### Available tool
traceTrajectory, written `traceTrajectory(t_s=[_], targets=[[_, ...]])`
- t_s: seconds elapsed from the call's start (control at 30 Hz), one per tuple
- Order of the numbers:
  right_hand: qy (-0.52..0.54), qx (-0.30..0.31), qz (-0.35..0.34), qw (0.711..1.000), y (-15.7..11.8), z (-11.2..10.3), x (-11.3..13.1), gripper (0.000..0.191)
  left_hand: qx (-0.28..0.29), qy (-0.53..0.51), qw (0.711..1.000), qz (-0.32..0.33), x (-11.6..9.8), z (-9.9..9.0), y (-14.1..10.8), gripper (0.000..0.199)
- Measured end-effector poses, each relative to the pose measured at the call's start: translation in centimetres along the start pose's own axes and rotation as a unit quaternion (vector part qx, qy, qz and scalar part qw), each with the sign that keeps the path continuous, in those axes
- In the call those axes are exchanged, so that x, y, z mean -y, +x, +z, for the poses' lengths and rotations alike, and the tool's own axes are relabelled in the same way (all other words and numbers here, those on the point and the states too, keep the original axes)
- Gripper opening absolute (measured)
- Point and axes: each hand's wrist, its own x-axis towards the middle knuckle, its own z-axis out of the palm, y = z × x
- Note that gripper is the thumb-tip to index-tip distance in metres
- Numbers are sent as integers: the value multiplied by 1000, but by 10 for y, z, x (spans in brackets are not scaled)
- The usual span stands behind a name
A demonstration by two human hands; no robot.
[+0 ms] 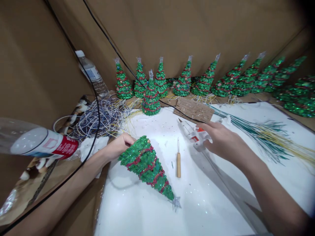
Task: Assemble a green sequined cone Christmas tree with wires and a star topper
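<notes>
My left hand (123, 144) is closed on the base end of a small green tree (150, 165) wound with red garland. The tree is tipped over, its clear star (176, 203) pointing down toward the right and toward me. My right hand (214, 134) rests on the rear part of a white and orange glue gun (190, 131), fingers curled round it; the nozzle points up and left. Between the hands, an awl with a wooden handle (178, 165) lies on the white board (197, 209).
Several decorated trees (182, 82) stand along the back. Tangled wires (98, 114) and bottles (49, 142) are at left. A cardboard piece (194, 109) lies behind the glue gun, green and yellow wires (261, 131) at right. A black cable (98, 114) hangs across the left.
</notes>
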Motion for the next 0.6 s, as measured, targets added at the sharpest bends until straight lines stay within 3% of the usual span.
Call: traceTrajectory(t_s=[0.07, 0.17, 0.3, 0.43, 0.6], targets=[[-8, 37, -39, 999, 5, 16, -19, 56, -1, -4, 1000, 3, 0, 1, -1, 13], [-8, 40, -59, 997, 11, 32, -31, 51, 0, -9, 1000, 9, 2, 1, -1, 12], [-7, 21, -74, 997, 12, 33, -31, 44, -4, -11, 1000, 17, 5, 0, 1, 14], [79, -68, -89, 991, 9, 21, -26, 39, -11, -8, 1000, 22, 10, -2, 2, 11], [258, -177, -46, 949, 7, 0, -1, 24, -13, -4, 999, 36, 18, -5, 3, 9]])
